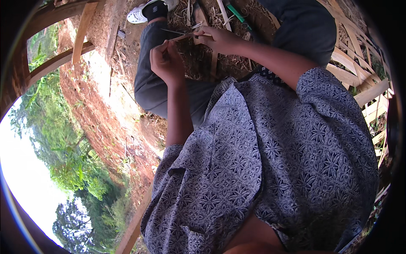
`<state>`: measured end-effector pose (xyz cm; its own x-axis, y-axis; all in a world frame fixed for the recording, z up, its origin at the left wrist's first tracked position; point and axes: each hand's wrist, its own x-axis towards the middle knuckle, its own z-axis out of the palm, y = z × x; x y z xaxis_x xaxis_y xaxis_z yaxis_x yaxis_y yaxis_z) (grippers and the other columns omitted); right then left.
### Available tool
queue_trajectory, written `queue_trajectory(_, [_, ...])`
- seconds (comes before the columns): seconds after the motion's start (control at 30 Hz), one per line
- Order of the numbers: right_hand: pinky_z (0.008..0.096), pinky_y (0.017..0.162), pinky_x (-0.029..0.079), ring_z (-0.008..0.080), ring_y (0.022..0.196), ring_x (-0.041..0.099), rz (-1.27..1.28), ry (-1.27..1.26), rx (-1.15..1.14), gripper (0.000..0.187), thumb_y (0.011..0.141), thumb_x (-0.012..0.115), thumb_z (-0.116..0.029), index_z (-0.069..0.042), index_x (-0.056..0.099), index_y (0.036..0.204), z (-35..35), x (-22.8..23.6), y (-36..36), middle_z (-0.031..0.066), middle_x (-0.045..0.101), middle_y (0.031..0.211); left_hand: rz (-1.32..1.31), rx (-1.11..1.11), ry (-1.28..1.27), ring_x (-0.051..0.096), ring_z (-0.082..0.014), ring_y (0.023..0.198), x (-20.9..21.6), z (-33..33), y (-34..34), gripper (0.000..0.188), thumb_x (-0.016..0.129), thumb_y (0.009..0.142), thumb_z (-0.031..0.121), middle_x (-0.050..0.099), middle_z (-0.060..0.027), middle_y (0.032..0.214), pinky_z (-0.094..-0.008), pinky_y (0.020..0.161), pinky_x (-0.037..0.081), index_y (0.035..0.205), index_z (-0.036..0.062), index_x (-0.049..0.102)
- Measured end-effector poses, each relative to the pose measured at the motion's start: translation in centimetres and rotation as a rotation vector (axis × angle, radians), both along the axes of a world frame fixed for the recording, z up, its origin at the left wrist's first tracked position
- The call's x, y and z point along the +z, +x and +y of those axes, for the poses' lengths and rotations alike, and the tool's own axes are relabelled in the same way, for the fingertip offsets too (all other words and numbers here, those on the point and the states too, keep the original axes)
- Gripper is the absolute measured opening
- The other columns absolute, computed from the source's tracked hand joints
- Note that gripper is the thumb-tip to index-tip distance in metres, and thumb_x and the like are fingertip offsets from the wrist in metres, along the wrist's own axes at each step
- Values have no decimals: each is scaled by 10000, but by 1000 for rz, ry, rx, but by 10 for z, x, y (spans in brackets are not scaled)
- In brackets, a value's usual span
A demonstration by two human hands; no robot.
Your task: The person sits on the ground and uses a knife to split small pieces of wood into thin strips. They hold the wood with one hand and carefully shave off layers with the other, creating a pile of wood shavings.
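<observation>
My left hand [165,61] is closed, its fingertips pinching one end of a thin reddish-brown strip [182,37] that looks like wood or bamboo. The other end of this strip runs into the closed fingers of my right hand [219,41]. Short pale slivers [197,26] stick out by the right fingertips. Just beyond the strip, a thin dark line [172,31], perhaps a blade or another sliver, slants toward the right hand; I cannot tell which. Both hands are held above the ground between my bent legs.
Curled shavings and flat wooden slats [223,15] lie on the ground ahead. A green-handled tool [235,13] rests among them. Many pale split strips [349,63] are piled at the right. Wooden beams [82,31] and a bare earth slope [91,95] stand at the left.
</observation>
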<state>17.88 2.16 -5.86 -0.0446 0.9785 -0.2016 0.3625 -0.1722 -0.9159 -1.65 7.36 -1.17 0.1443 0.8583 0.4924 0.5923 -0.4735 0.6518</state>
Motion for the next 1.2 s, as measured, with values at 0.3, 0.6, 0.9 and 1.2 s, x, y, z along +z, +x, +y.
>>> queue_trajectory(0.3, [380,900,572,240,1053,746,-107,23,51,302,1037,608,-205,-127,599,1329,-15,25,-8,115,750,1165,97,-24,77,681,-244,759,-4,-3,-15,83,751,907,10,681,-109,848,-350,684,558,896,8,669])
queue_trajectory(0.6, [409,833,583,283,982,751,-129,100,82,335,1031,614,-257,-136,590,1343,-12,50,-22,117,756,1116,63,-19,56,672,-251,752,-11,-2,-23,97,765,896,22,675,-110,864,-349,659,542,899,20,668])
queue_trajectory(0.9, [385,838,559,282,997,743,-51,158,7,350,1042,602,-259,-135,574,1368,-2,15,-20,140,741,1114,45,-30,102,665,-240,729,-4,2,-6,95,756,909,19,662,-107,836,-339,637,534,903,13,662])
queue_trajectory(1.2, [441,825,554,294,941,739,-232,-97,26,341,1014,620,-321,-151,608,1310,-10,-69,34,115,738,1049,-3,-95,59,674,-234,724,1,-10,11,92,755,896,-5,664,-108,842,-339,648,560,903,20,667])
